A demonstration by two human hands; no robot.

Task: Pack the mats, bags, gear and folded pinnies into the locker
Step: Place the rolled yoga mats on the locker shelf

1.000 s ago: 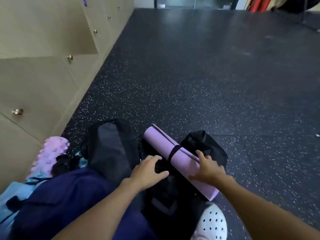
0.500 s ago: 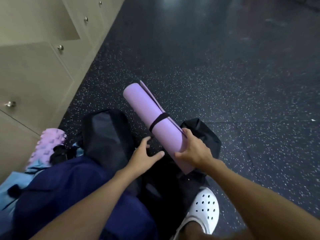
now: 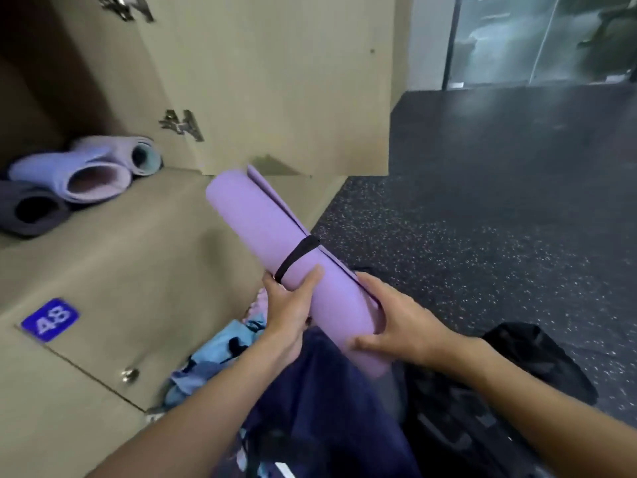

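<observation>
Both forearms come up from the bottom edge twd frame centre, bent inward so the hands meet on a rolled purple foam yoga mat [image 3: 275, 243] w/ a black elastic strap [image 3: 297, 254] round its middle. Left hand [image 3: 287, 305] wraps the roll from the left just below the strap, thumb across the front, fingers curled under. Right hand [image 3: 396, 322] cups the lower end from the right, fingers half-closed on it. Mat is held in the air, tilted, far end pointing up-left twd the open beige wooden locker [image 3: 113, 215]. Inside, upper left of frame, lie three rolled mats [image 3: 79, 177]: lilac, pale purple, dark grey. Blue number plate "48" [image 3: 50, 319] sits on a door at lower left. Black bags [image 3: 499, 391] on the speckled dark rubber floor [image 3: 482, 219], lower right.
</observation>
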